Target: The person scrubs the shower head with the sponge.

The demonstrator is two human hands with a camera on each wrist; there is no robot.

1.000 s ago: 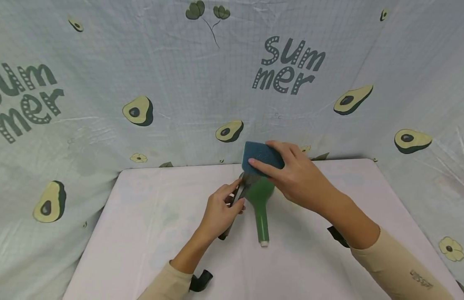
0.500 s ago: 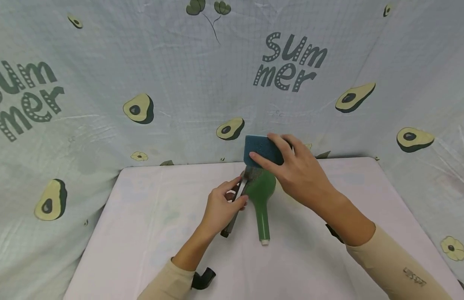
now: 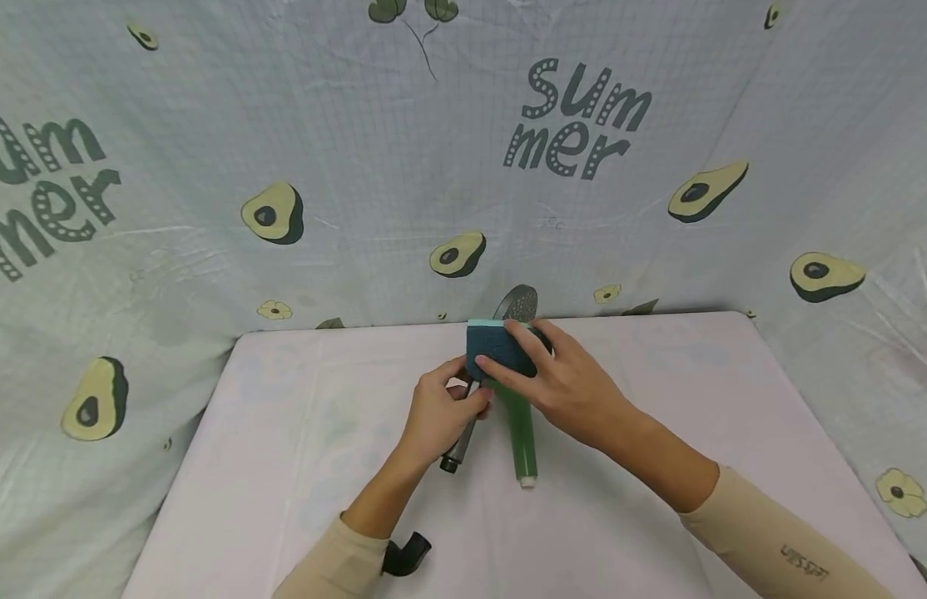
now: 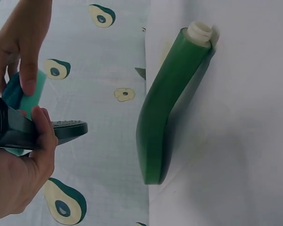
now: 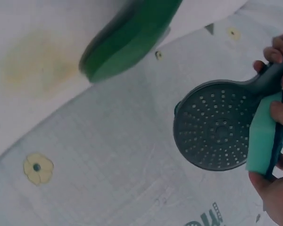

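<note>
My left hand (image 3: 443, 412) grips a dark grey shower head by its handle (image 3: 456, 449), raised and tilted. The round nozzle face (image 5: 212, 127) shows fully in the right wrist view. Between the fingertips and thumb of my right hand (image 3: 572, 387) is a sponge (image 3: 501, 351), dark blue on one side and light turquoise on the other. It overlaps the shower head near the neck, partly covering it in the head view. A green shower head (image 4: 158, 103) with a white threaded end (image 4: 199, 32) lies on the table behind; its round part is mostly hidden by the sponge.
The pale pink-white table (image 3: 321, 482) backs onto a hanging cloth (image 3: 359, 150) printed with avocados and lettering. A black curved piece (image 3: 408, 555) shows beside the left sleeve (image 3: 336, 557).
My right hand and the sponge have moved down and left, from the grey shower head's top to its neck. The round face now shows above the sponge. The left hand stays nearly in place.
</note>
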